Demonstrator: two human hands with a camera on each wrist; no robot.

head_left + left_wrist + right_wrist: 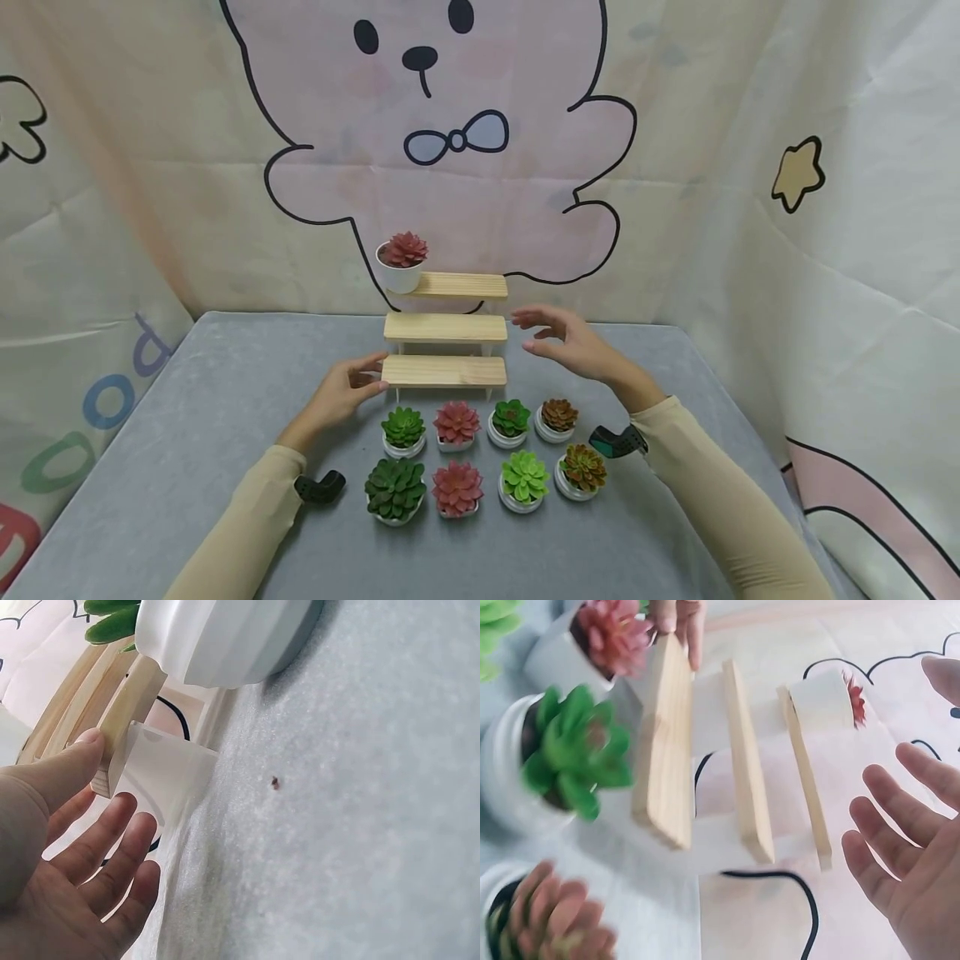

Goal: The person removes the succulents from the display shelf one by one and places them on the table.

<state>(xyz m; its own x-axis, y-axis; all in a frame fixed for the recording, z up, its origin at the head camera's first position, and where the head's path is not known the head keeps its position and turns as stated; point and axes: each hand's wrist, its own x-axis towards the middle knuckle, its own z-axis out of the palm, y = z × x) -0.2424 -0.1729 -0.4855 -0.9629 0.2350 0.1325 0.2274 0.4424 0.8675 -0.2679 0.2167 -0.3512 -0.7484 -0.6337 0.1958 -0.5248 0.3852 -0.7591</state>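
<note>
A three-step wooden display stand (446, 328) with whitish translucent supports stands at the back of the table. My left hand (347, 390) pinches the left end of its lowest step, thumb and index finger on the board, as the left wrist view shows; the other fingers are loosely bent. To the right of the stand, my right hand (570, 340) hangs in the air with spread fingers and holds nothing; the right wrist view shows it apart from the boards. A red potted succulent (401, 262) sits on the top step's left end.
In front of the stand are two rows of potted succulents, among them a dark green one (395, 490), a pink one (457, 488), a light green one (524, 480) and a brown one (557, 419). A printed curtain (675, 167) hangs behind the grey table (187, 467).
</note>
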